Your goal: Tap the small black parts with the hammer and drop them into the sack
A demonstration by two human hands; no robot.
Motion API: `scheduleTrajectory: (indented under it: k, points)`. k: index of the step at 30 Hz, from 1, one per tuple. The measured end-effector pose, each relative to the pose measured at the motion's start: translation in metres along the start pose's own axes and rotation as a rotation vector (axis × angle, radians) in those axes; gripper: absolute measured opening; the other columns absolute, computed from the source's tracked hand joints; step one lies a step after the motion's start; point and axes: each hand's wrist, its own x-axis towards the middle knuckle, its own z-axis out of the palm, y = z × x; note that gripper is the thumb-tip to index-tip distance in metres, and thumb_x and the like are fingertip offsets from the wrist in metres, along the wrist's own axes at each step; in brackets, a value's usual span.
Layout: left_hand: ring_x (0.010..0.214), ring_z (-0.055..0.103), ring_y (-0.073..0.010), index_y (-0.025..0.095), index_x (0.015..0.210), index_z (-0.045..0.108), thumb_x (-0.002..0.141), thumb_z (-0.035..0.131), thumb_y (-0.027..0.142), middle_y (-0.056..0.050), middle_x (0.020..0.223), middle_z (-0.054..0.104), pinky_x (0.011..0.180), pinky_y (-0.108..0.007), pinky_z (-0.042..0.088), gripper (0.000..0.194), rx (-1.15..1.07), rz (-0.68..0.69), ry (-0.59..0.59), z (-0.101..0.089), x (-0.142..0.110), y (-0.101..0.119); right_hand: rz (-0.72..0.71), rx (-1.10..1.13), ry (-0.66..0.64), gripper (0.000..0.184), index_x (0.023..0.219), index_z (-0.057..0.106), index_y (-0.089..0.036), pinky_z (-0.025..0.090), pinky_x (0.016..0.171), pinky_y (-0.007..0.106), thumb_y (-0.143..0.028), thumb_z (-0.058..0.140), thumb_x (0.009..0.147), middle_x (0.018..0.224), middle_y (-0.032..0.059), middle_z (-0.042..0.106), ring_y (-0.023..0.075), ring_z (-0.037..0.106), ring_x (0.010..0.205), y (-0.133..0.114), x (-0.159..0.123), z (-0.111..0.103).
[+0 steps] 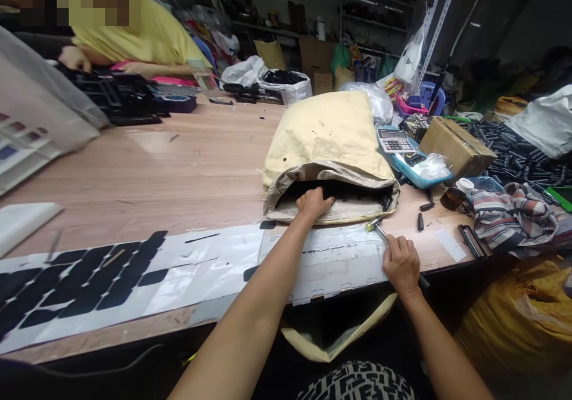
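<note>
A pale yellow sack (326,129) lies on the table with its mouth facing me, dark inside. My left hand (314,202) reaches into that mouth; the thumb shows, but the other fingertips are hidden in the shadow. Some black pieces (385,200) show at the right of the opening. My right hand (402,263) is closed around a small hammer (381,230) with a silver shaft and a yellowish head, its dark handle end poking out below. Under both hands runs a white sheet-covered strip (344,269) along the table's front edge.
Black rounded pads (129,269) lie on the white sheet at left. Right of the sack are a blue tray (422,173) with a calculator (395,140), a cardboard box (458,149), a brown bottle (453,196) and striped cloth (513,215). A person in yellow (147,36) works across the table.
</note>
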Motion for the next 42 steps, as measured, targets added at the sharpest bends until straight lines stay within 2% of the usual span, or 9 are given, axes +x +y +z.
scheduleTrajectory:
  k: [6, 11, 15, 18, 22, 27, 32, 37, 42]
  points:
    - [0.107, 0.064, -0.0317, 0.026, 0.110, 0.070, 0.084, 0.065, 0.042, -0.010, 0.112, 0.071, 0.083, -0.037, 0.049, 0.031, -0.049, 0.053, -0.006, -0.007, -0.020, -0.021, 0.003, 0.014, -0.008, 0.030, 0.115, 0.065, -0.019, 0.035, 0.073, 0.032, -0.014, 0.049, 0.090, 0.089, 0.0064, 0.058, 0.0217, 0.046, 0.084, -0.001, 0.000, -0.001]
    - [0.092, 0.062, -0.0244, 0.025, 0.098, 0.074, 0.084, 0.067, 0.043, -0.006, 0.099, 0.064, 0.076, -0.032, 0.047, 0.024, -0.235, 0.280, 0.136, -0.013, -0.072, -0.029, 0.022, 0.031, -0.038, 0.032, 0.116, 0.065, -0.019, 0.036, 0.074, 0.033, -0.014, 0.050, 0.088, 0.091, 0.0074, 0.058, 0.0225, 0.046, 0.086, 0.000, -0.001, 0.000]
    - [0.087, 0.059, -0.0210, 0.023, 0.092, 0.073, 0.086, 0.068, 0.039, -0.003, 0.089, 0.064, 0.076, -0.031, 0.045, 0.018, -0.369, 0.518, -0.005, 0.002, -0.126, -0.022, 0.014, 0.024, -0.038, 0.032, 0.118, 0.065, -0.019, 0.036, 0.075, 0.033, -0.015, 0.050, 0.089, 0.092, 0.0076, 0.059, 0.0226, 0.046, 0.087, 0.000, -0.001, 0.001]
    - [0.089, 0.058, -0.0218, 0.022, 0.093, 0.072, 0.087, 0.067, 0.036, -0.004, 0.087, 0.064, 0.078, -0.033, 0.043, 0.016, -0.352, 0.581, -0.056, 0.019, -0.150, -0.015, 0.011, 0.021, -0.034, 0.032, 0.118, 0.065, -0.019, 0.036, 0.075, 0.032, -0.015, 0.048, 0.091, 0.091, 0.0076, 0.059, 0.0221, 0.046, 0.086, -0.001, -0.001, -0.001]
    - [0.086, 0.057, -0.0215, 0.021, 0.098, 0.071, 0.084, 0.070, 0.032, -0.003, 0.084, 0.063, 0.079, -0.033, 0.043, 0.017, -0.384, 0.567, -0.020, 0.032, -0.154, -0.013, 0.021, 0.046, -0.075, 0.032, 0.119, 0.065, -0.019, 0.037, 0.077, 0.031, -0.017, 0.049, 0.092, 0.093, 0.0075, 0.059, 0.0216, 0.048, 0.087, 0.003, 0.003, -0.004]
    - [0.085, 0.057, -0.0210, 0.021, 0.093, 0.072, 0.081, 0.073, 0.029, -0.003, 0.084, 0.064, 0.079, -0.033, 0.043, 0.015, -0.432, 0.566, -0.028, 0.032, -0.148, -0.016, 0.072, 0.142, -0.206, 0.034, 0.124, 0.064, -0.023, 0.040, 0.076, 0.029, -0.022, 0.059, 0.090, 0.097, 0.0058, 0.061, 0.0200, 0.053, 0.089, 0.018, 0.007, -0.010]
    - [0.086, 0.058, -0.0206, 0.021, 0.093, 0.072, 0.080, 0.073, 0.026, -0.003, 0.085, 0.064, 0.080, -0.033, 0.044, 0.014, -0.470, 0.538, -0.018, 0.036, -0.147, -0.017, 0.141, 0.125, -0.249, 0.021, 0.110, 0.069, -0.022, 0.041, 0.068, 0.028, -0.029, 0.056, 0.094, 0.094, 0.0060, 0.062, 0.0200, 0.057, 0.088, 0.025, -0.002, -0.023]
    - [0.088, 0.059, -0.0200, 0.021, 0.089, 0.073, 0.078, 0.074, 0.024, -0.002, 0.085, 0.064, 0.080, -0.032, 0.044, 0.011, -0.517, 0.510, -0.017, 0.040, -0.144, -0.018, 0.103, 0.460, -0.082, 0.029, 0.114, 0.066, -0.019, 0.051, 0.079, 0.031, -0.034, 0.045, 0.101, 0.096, 0.0072, 0.065, 0.0185, 0.063, 0.087, 0.015, -0.017, -0.042]
    - [0.087, 0.059, -0.0194, 0.020, 0.087, 0.073, 0.076, 0.077, 0.023, -0.001, 0.083, 0.064, 0.078, -0.032, 0.044, 0.012, -0.552, 0.462, -0.030, 0.040, -0.143, -0.017, -0.052, 0.736, -0.144, 0.030, 0.124, 0.064, -0.022, 0.055, 0.092, 0.033, -0.026, 0.046, 0.101, 0.107, 0.0078, 0.070, 0.0191, 0.067, 0.101, -0.010, -0.030, -0.063]
